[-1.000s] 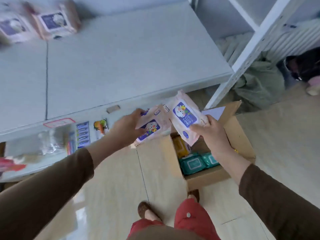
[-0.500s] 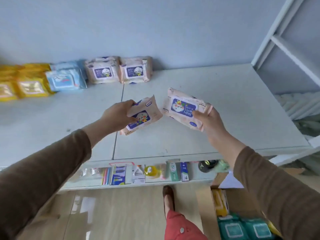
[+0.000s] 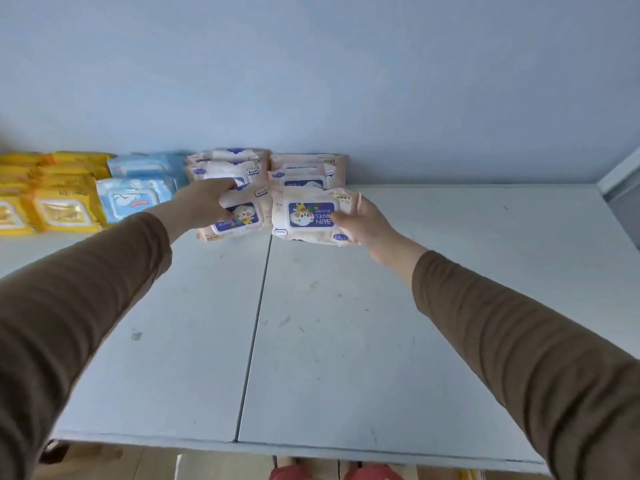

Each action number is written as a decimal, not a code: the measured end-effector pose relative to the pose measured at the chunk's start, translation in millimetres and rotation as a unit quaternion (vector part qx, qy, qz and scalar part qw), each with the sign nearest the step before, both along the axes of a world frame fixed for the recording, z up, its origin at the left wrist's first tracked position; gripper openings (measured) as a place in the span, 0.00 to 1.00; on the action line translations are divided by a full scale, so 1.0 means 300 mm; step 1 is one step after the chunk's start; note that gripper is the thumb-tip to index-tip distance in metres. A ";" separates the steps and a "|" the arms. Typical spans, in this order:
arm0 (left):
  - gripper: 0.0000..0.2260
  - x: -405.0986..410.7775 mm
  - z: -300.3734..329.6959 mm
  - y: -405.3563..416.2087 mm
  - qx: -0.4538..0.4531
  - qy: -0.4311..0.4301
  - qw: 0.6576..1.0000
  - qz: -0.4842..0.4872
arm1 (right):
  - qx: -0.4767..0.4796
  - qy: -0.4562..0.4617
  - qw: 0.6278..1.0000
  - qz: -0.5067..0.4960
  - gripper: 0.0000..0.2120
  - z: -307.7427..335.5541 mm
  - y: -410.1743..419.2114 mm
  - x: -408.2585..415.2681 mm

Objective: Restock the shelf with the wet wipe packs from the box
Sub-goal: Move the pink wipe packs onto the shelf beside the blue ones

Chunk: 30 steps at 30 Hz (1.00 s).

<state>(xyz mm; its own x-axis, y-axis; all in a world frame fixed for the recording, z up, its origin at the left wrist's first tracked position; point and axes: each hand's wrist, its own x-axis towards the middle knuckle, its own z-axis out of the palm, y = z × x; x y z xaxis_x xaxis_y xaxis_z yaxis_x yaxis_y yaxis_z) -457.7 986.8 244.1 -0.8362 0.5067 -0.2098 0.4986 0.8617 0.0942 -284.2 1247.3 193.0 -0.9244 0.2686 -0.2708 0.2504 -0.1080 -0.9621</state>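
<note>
2 pink packs at mid-frame, on the shelf [image 3: 346, 323].
Left hand [image 3: 202, 206] grip holds left pack [image 3: 239, 216]; right hand [image 3: 363, 225] grip holds right pack [image 3: 310, 216].

Both arms, in brown sleeves, reach across the pale shelf [image 3: 346, 341] toward its back edge at the blue wall [image 3: 311, 64]. The left hand [image 3: 204, 206] grips a pink wet wipe pack [image 3: 239, 216] by its left end, fingers curled over the top. The right hand [image 3: 363, 223] holds a second pink pack [image 3: 308, 216] by its right end, thumb on the printed face; the label reads "BABY WIPES", inverted. The two packs sit side by side, just in front of two rows of matching pink packs [image 3: 270, 168] against the wall. Left of these stand blue packs [image 3: 131, 199], then yellow packs [image 3: 52, 199]. A seam [image 3: 256, 327] divides the shelf surface into two panels.
</note>
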 end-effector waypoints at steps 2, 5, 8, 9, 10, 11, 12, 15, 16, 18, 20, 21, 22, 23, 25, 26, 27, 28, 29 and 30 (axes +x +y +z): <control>0.23 -0.073 -0.008 0.006 -0.021 -0.001 1.000 -0.007 | 0.017 -0.001 1.000 -0.003 0.14 -0.020 -0.008 -0.084; 0.20 -0.127 -0.028 0.010 -0.046 0.050 0.997 -0.044 | 0.105 -0.007 0.993 -0.058 0.20 -0.068 -0.029 -0.151; 0.20 -0.136 -0.061 0.009 -0.051 0.110 0.987 -0.107 | 0.197 0.003 0.974 -0.112 0.33 -0.110 -0.092 -0.147; 0.21 -0.138 -0.069 0.007 -0.053 0.121 0.985 -0.115 | 0.225 0.007 0.966 -0.127 0.36 -0.120 -0.116 -0.149; 0.24 -0.141 -0.073 0.004 -0.057 0.125 0.983 -0.119 | 0.249 0.008 0.958 -0.142 0.37 -0.130 -0.135 -0.157; 0.26 -0.145 -0.074 0.001 -0.059 0.128 0.982 -0.123 | 0.270 0.010 0.950 -0.155 0.38 -0.136 -0.148 -0.168; 0.28 -0.152 -0.074 -0.002 -0.059 0.132 0.981 -0.127 | 0.285 0.012 0.944 -0.165 0.37 -0.136 -0.154 -0.182; 0.33 -0.168 -0.071 -0.007 -0.059 0.159 0.978 -0.125 | 0.319 0.008 0.930 -0.181 0.35 -0.129 -0.153 -0.221; 0.34 -0.172 -0.072 -0.008 -0.056 0.170 0.976 -0.123 | 0.330 0.006 0.925 -0.186 0.35 -0.127 -0.154 -0.231; 0.35 -0.181 -0.079 -0.011 -0.052 0.188 0.973 -0.125 | 0.347 -0.002 0.915 -0.204 0.35 -0.129 -0.169 -0.246; 0.36 -0.184 -0.084 -0.013 -0.049 0.202 0.969 -0.134 | 0.358 -0.014 0.906 -0.224 0.36 -0.130 -0.189 -0.253; 0.35 -0.183 -0.085 -0.015 -0.050 0.209 0.967 -0.139 | 0.364 -0.019 0.902 -0.230 0.36 -0.129 -0.197 -0.252; 0.35 -0.179 -0.086 -0.018 -0.052 0.218 0.964 -0.142 | 0.370 -0.023 0.899 -0.234 0.37 -0.127 -0.203 -0.247; 0.34 -0.172 -0.088 -0.021 -0.053 0.228 0.962 -0.143 | 0.380 -0.031 0.894 -0.237 0.37 -0.124 -0.208 -0.239; 0.33 -0.154 -0.094 -0.025 -0.052 0.250 0.956 -0.148 | 0.416 -0.059 0.875 -0.240 0.40 -0.118 -0.213 -0.212; 0.33 -0.142 -0.097 -0.026 -0.050 0.256 0.953 -0.152 | 0.433 -0.077 0.866 -0.239 0.41 -0.118 -0.214 -0.196; 0.34 -0.130 -0.099 -0.026 -0.047 0.260 0.952 -0.156 | 0.442 -0.094 0.860 -0.237 0.41 -0.117 -0.216 -0.178; 0.36 -0.117 -0.102 -0.026 -0.043 0.263 0.951 -0.159 | 0.443 -0.111 0.859 -0.232 0.42 -0.115 -0.216 -0.158; 0.37 -0.103 -0.103 -0.025 -0.037 0.264 0.950 -0.161 | 0.442 -0.125 0.859 -0.224 0.42 -0.112 -0.216 -0.136; 0.39 -0.086 -0.104 -0.023 -0.028 0.264 0.950 -0.163 | 0.444 -0.136 0.859 -0.214 0.41 -0.107 -0.213 -0.112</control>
